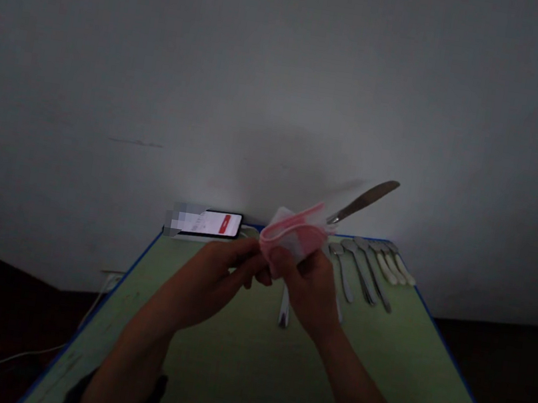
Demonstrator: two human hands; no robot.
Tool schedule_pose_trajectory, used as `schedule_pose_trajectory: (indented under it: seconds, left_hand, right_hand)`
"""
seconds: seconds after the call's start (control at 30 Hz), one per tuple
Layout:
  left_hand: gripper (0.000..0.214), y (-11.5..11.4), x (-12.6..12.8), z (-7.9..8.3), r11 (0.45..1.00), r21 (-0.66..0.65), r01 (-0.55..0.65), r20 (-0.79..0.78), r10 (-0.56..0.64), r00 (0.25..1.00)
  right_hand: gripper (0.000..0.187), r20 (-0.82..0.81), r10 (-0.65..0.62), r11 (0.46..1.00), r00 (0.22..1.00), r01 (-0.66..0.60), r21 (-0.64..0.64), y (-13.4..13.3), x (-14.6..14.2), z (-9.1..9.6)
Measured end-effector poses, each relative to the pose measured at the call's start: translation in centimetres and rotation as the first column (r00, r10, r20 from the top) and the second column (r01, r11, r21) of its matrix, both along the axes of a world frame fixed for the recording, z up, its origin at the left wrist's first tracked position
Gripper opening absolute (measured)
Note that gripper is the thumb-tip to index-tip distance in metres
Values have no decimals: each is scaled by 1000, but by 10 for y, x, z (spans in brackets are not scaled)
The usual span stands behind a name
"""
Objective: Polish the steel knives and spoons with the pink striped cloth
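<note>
Over the far part of the table, a table knife (pixel 368 199) is held up at a slant, its blade pointing to the upper right. A pink-and-white cloth (pixel 295 236) is folded around its lower part and hides the handle. My right hand (pixel 309 292) is closed on the cloth, with the thumb pressed on the near side. My left hand (pixel 222 279) is closed at the cloth's left edge, in line with the knife, where the handle's end lies; its fingertips are partly hidden. Beneath my hands, a metal handle (pixel 284 311) lies on the table.
On the right of the green table (pixel 233 371) lie several forks and spoons (pixel 364 273), and some pieces with pale handles (pixel 390 267). A lit phone (pixel 210 222) lies at the back left, against the wall (pixel 285 96). A white cable (pixel 39 350) hangs beyond the left edge.
</note>
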State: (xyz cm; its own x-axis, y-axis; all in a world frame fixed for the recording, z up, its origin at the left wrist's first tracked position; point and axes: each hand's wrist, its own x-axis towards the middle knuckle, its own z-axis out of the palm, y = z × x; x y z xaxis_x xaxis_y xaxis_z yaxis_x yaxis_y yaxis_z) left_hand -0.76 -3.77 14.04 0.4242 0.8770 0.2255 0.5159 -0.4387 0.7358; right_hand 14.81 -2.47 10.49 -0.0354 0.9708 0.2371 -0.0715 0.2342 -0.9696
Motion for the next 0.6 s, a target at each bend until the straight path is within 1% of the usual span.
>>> schedule_pose_trajectory:
  seconds: [0.07, 0.17, 0.27, 0.33, 0.4, 0.47, 0.53, 0.6]
  left_hand:
    - [21, -1, 1, 0, 1000, 5, 4, -11, -4, 1000]
    - [20, -4, 5, 3, 1000, 29, -3, -28, 4, 1000]
    - [20, -7, 10, 8, 998, 52, -29, -52, 32, 998]
    - [21, -8, 13, 10, 998, 61, -34, -65, 38, 997]
    - [22, -9, 13, 10, 997, 68, -37, -70, 42, 997]
    - [21, -8, 13, 8, 996, 73, -51, -64, 56, 996]
    - [20, -6, 12, 4, 997, 59, -54, -52, 57, 997]
    - [20, -4, 11, 1, 1000, 20, -16, -26, 16, 1000]
  right_hand:
    - [31, 3, -2, 1000, 1000, 2, -9, -1, 1, 2]
    - [30, -6, -45, 999, 999, 46, 14, -2, 2, 4]
    - [39, 2, -99, 994, 995, 99, 42, -2, 2, 4]
    - [45, 7, -144, 989, 990, 144, 39, -1, 2, 2]
    - [48, 7, -177, 984, 984, 177, 23, 0, 2, -1]
    - [45, 6, -152, 988, 988, 152, 6, 1, 2, -3]
    - [37, -7, -86, 996, 996, 86, -10, 2, 1, -3]
    - [32, -39, -24, 999, 999, 23, -31, 2, 0, -4]
